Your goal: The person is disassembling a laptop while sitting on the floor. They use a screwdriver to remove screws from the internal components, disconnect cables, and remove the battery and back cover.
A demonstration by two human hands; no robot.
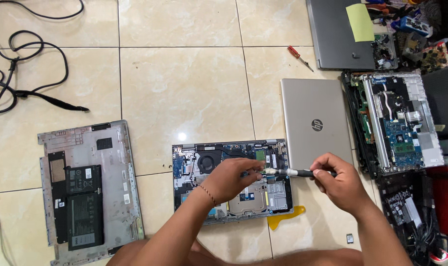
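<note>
The right hand [338, 183] closes on a slim black-and-silver screwdriver [293, 173], light and stiff, best held at its handle, while the left hand [232, 178] pinches the tip over the fragile opened laptop base [275, 197] on the tiled floor [184, 88].

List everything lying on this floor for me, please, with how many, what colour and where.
Opened laptop base: one, dark inside with a fan, centre, under the hands.
Screwdriver-like tool: one, silver and black, held over the opened base.
Yellow pry pick: one, at the base's lower right corner.
Bottom cover with batteries: one, grey with black packs, left.
Closed silver laptop: one, right of centre.
Red-handled screwdriver: one, upper middle.
Grey laptop with yellow note: one, top right.
Second stripped laptop: one, blue board, far right.
Black cables: a tangle, top left.
Left hand: on the base, at the tool tip.
Right hand: its grip closed on the tool's handle.
</note>
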